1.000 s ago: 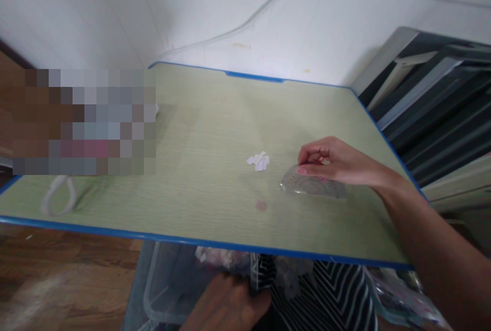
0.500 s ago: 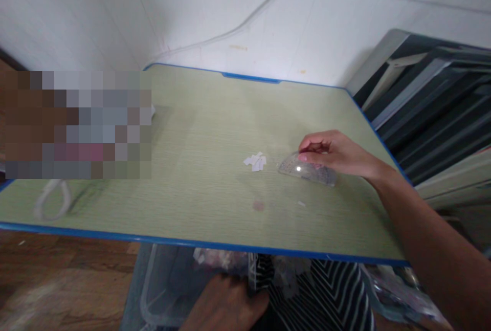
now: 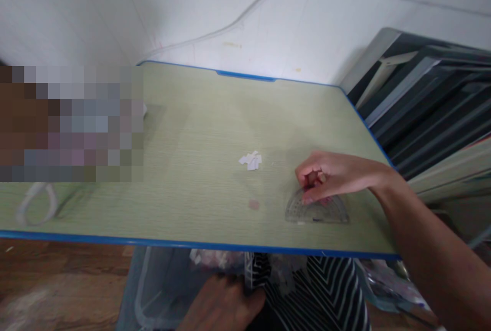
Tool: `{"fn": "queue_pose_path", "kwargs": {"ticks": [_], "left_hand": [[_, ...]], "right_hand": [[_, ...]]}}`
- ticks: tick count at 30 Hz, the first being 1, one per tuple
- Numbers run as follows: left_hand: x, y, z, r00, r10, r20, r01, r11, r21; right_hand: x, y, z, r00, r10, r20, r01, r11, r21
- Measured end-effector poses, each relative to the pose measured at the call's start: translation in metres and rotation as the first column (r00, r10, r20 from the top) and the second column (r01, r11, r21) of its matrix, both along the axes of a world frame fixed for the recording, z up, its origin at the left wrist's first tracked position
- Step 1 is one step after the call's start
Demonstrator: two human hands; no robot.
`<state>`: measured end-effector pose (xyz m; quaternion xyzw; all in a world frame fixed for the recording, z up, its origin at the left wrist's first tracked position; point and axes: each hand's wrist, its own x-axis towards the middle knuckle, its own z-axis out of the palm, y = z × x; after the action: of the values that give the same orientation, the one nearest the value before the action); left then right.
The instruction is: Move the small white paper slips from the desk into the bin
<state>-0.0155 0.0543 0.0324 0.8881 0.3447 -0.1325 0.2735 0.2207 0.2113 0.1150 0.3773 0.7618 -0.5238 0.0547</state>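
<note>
My right hand (image 3: 320,180) pinches a clear half-round protractor (image 3: 333,213) at its curved top, with thumb and fingers closed. The protractor is low over the right part of the table, its straight edge towards me. I cannot tell whether it lies flat. A small white scrap (image 3: 301,223) shows at that edge. Left of the hand lies a little heap of white paper pieces (image 3: 251,160). Below the table edge, my left hand (image 3: 226,300) is curled over my lap beside a clear plastic bin (image 3: 141,290); its fingertips are hidden.
The pale green table (image 3: 192,116) has a blue rim and stands against a white wall (image 3: 184,3). A white loop handle (image 3: 38,205) pokes out below a blurred-out area at left. Dark flat panels (image 3: 422,95) lean at the right.
My right hand has drawn the protractor towards me, and its straight edge now reaches the small white scrap. My left hand stays in place. The view has shifted slightly.
</note>
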Motion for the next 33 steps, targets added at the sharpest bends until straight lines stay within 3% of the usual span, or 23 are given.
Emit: {"fn": "queue_pose_path", "kwargs": {"ticks": [5, 8, 12, 15, 18, 24, 26, 28, 29, 31, 33], "left_hand": [[0.001, 0.006, -0.001, 1.0, -0.028, 0.0, 0.028, 0.995, -0.095], [0.002, 0.007, 0.002, 1.0, -0.004, -0.02, 0.003, 0.998, -0.067], [0.002, 0.007, 0.006, 0.997, -0.019, -0.071, 0.009, 0.989, -0.147], [0.002, 0.005, 0.005, 0.999, 0.016, -0.052, -0.023, 0.992, -0.128], [0.0, 0.002, 0.001, 0.999, 0.031, -0.025, -0.034, 0.994, -0.108], [-0.005, 0.0, -0.01, 0.994, 0.029, 0.11, -0.026, 0.999, -0.03], [-0.006, 0.002, -0.01, 0.988, 0.017, 0.156, -0.018, 1.0, 0.006], [-0.007, 0.002, -0.006, 0.982, 0.008, 0.189, -0.02, 0.998, 0.058], [-0.008, 0.002, -0.004, 0.98, 0.008, 0.198, -0.026, 0.996, 0.088], [-0.008, 0.001, -0.003, 0.98, 0.005, 0.199, -0.031, 0.991, 0.127], [-0.007, -0.002, -0.005, 0.981, 0.007, 0.196, -0.037, 0.988, 0.148]], "right_hand": [[-0.01, -0.009, -0.002, 0.991, 0.135, -0.007, -0.135, 0.985, -0.107], [-0.01, -0.009, -0.005, 0.979, 0.196, -0.059, -0.202, 0.969, -0.138], [-0.009, -0.007, -0.007, 0.974, 0.205, -0.093, -0.221, 0.947, -0.232], [-0.01, -0.007, -0.007, 0.974, 0.214, -0.081, -0.227, 0.941, -0.252], [-0.014, -0.011, -0.006, 0.968, 0.243, -0.068, -0.253, 0.936, -0.245], [-0.016, -0.017, 0.001, 0.926, 0.348, -0.143, -0.365, 0.923, -0.12], [-0.013, -0.014, 0.004, 0.942, 0.263, -0.208, -0.266, 0.964, 0.015], [-0.01, -0.008, 0.004, 0.96, 0.061, -0.273, 0.006, 0.971, 0.239], [-0.009, -0.004, 0.003, 0.949, -0.056, -0.31, 0.168, 0.923, 0.347], [-0.008, 0.003, -0.004, 0.903, -0.229, -0.363, 0.396, 0.77, 0.5], [-0.009, 0.009, -0.011, 0.885, -0.277, -0.376, 0.46, 0.653, 0.601]]}}
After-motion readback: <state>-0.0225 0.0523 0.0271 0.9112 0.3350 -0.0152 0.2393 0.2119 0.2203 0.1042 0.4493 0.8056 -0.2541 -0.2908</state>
